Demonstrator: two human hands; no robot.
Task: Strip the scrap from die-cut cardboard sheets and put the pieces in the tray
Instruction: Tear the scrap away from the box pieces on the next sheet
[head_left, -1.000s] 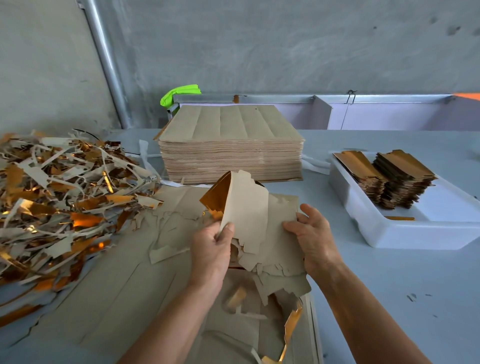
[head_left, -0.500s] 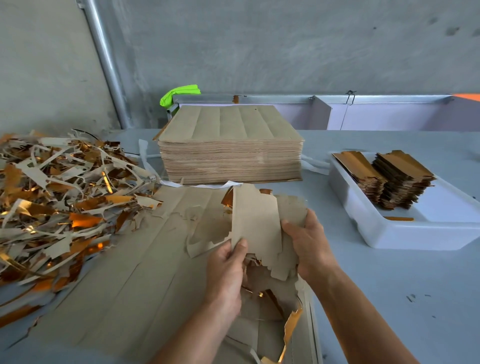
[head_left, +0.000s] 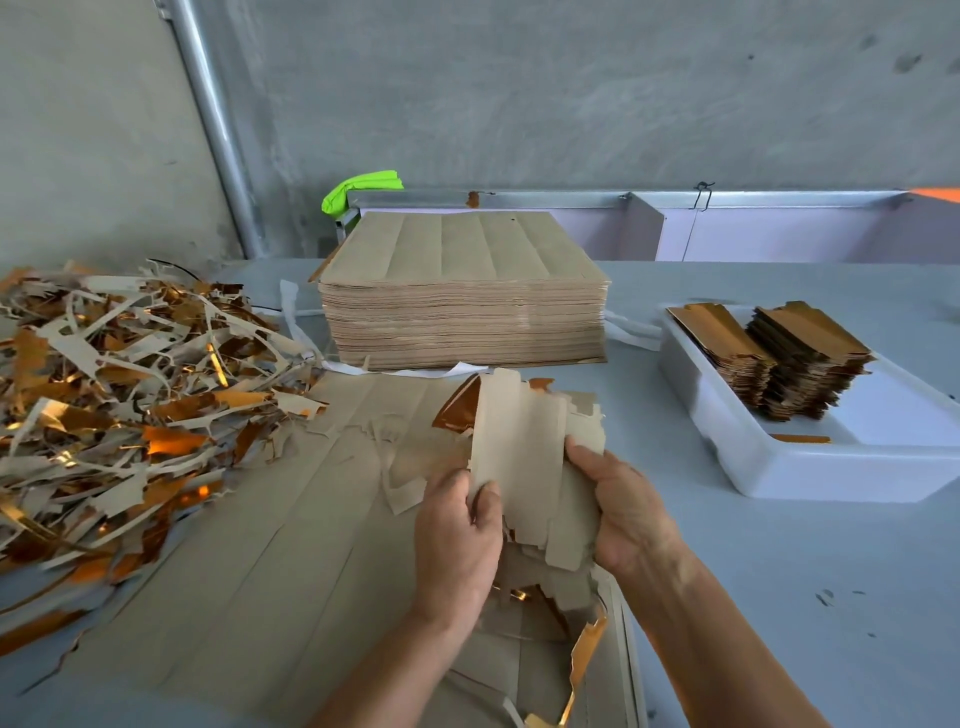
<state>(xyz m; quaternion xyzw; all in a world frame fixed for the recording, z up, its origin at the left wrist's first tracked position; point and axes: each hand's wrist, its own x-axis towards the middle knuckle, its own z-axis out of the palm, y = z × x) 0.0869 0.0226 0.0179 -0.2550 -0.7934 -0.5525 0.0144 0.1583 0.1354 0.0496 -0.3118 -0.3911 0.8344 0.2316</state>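
A loosened die-cut piece (head_left: 519, 457) is held upright between both hands above the worked sheet (head_left: 270, 545) that lies flat on the table (head_left: 779, 597). The left hand (head_left: 457, 540) is curled round the piece's lower left edge, with the thumb pressed on its near face. The right hand (head_left: 623, 509) is closed on the right edge, where ragged scrap (head_left: 584, 415) juts just beyond the fingertips. A gold-foil face (head_left: 457, 413) shows above the left fingers, at the piece's far left edge.

The step in hand appears to be freeing this piece from its surrounding scrap. It is probably done best when the piece is gripped close to the cut line, so that the tear follows the die cut and not the panel. The scrap should be peeled away from the fingers in one motion, while the piece is kept flat and uncreased. Torn tabs below the palms (head_left: 550, 587) may still cling and should be checked.

The white tray (head_left: 727, 436) lies well to the right of the right hand's fingers, with two stacks of finished pieces (head_left: 769, 353) in it. The scrap heap (head_left: 119, 395) lies well to the left of the left fingers, and the uncut stack (head_left: 462, 296) beyond both.
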